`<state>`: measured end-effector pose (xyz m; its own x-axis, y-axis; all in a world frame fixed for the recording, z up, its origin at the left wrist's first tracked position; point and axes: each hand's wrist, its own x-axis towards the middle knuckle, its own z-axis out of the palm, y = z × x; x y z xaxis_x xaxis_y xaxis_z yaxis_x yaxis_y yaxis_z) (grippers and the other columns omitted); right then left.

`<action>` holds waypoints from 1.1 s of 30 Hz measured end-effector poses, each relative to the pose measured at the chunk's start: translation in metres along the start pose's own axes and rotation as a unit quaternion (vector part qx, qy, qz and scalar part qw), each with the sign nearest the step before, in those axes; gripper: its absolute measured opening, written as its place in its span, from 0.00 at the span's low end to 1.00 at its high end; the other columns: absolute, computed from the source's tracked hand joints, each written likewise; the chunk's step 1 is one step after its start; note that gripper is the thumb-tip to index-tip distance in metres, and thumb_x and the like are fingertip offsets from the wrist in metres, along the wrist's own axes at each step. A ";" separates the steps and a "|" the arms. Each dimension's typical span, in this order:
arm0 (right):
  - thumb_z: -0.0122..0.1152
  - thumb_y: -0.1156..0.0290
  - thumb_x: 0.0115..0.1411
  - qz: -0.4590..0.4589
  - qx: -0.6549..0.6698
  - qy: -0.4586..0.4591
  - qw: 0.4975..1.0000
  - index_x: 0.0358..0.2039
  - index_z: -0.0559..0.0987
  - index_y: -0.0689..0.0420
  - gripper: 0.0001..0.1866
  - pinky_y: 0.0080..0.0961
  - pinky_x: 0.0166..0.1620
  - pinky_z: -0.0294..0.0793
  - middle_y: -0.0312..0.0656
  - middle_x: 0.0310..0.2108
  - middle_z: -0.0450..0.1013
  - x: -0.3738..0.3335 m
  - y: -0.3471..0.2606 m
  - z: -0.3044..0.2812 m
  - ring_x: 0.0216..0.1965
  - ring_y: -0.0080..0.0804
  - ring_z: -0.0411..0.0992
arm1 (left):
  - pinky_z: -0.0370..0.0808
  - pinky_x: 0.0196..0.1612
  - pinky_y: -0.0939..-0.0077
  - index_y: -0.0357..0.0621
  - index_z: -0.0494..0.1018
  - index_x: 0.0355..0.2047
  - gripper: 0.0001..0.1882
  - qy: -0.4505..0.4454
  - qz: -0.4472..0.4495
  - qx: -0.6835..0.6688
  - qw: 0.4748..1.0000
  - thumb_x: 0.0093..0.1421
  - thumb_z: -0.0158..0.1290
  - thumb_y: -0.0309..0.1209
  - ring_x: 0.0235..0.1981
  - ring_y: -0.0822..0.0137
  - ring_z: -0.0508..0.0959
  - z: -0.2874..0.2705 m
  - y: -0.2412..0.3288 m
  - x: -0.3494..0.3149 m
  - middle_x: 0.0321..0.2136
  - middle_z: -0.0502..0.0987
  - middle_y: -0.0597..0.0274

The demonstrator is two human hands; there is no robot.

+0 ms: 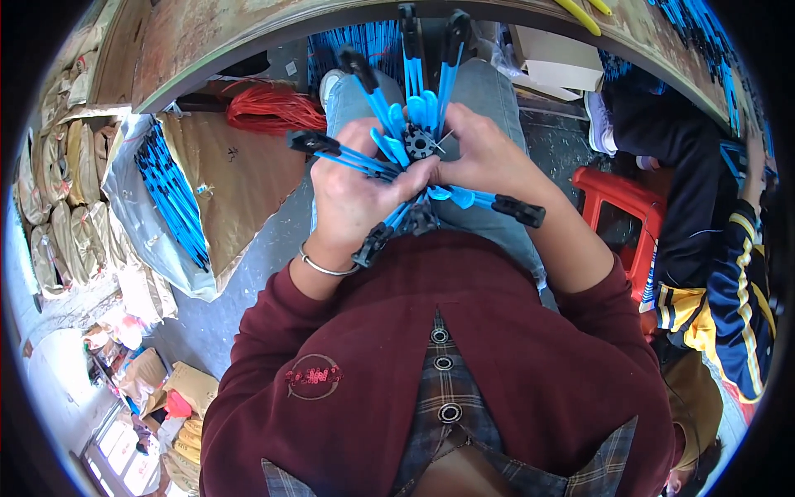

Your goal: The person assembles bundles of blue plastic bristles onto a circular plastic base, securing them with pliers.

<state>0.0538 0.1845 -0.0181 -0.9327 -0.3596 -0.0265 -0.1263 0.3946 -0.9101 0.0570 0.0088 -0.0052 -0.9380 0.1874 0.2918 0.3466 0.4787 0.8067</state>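
Between my hands, above my lap, is a blue-and-black frame of thin rods (411, 76) fanning out from a round black notched hub (420, 142). The rods end in black plastic tips, and blue leaf-shaped pieces cluster about the hub. My left hand (346, 184), with a bangle at its wrist, is closed round the rods on the left side. My right hand (479, 149) grips the frame on the right, its thumb close to the left thumb below the hub. A short thin pale wire (440, 147) sticks out by the right fingers; which finger touches it is unclear.
A wooden bench (248, 33) curves along the far side, with yellow-handled pliers (580, 15) on it. Left are an opened wrapped bundle of blue rods (170, 195) and red strands (273, 109). At right, a red plastic stool (613, 186) stands near a seated person (679, 166).
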 end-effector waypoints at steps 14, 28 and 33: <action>0.67 0.72 0.40 -0.021 -0.147 0.193 0.970 0.40 0.71 0.59 0.23 0.30 0.35 0.69 0.46 0.29 0.70 -0.022 -0.022 -0.003 0.32 0.40 0.69 | 0.72 0.25 0.76 0.37 0.73 0.27 0.20 -0.049 0.005 -0.065 0.997 0.36 0.67 0.34 0.21 0.64 0.74 -0.002 -0.009 0.008 0.21 0.73 0.59; 0.67 0.76 0.42 -0.091 0.165 0.054 0.981 0.34 0.76 0.61 0.16 0.17 0.25 0.68 0.38 0.25 0.72 -0.022 0.001 -0.004 0.23 0.23 0.69 | 0.72 0.30 0.75 0.40 0.72 0.29 0.20 -0.145 0.107 -0.079 0.981 0.35 0.66 0.31 0.27 0.64 0.74 -0.006 -0.013 0.014 0.27 0.73 0.61; 0.63 0.75 0.47 -0.175 0.005 0.028 0.984 0.35 0.75 0.63 0.13 0.18 0.27 0.70 0.38 0.25 0.73 -0.014 -0.012 -0.020 0.24 0.23 0.71 | 0.72 0.30 0.73 0.41 0.71 0.28 0.19 -0.120 0.114 -0.055 0.985 0.35 0.66 0.29 0.27 0.63 0.74 -0.003 -0.007 0.015 0.27 0.73 0.60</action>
<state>0.0617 0.2017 0.0013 -0.8497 -0.4254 0.3117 -0.4402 0.2467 -0.8634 0.0404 0.0050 -0.0051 -0.8013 0.4829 0.3532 0.5325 0.3064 0.7890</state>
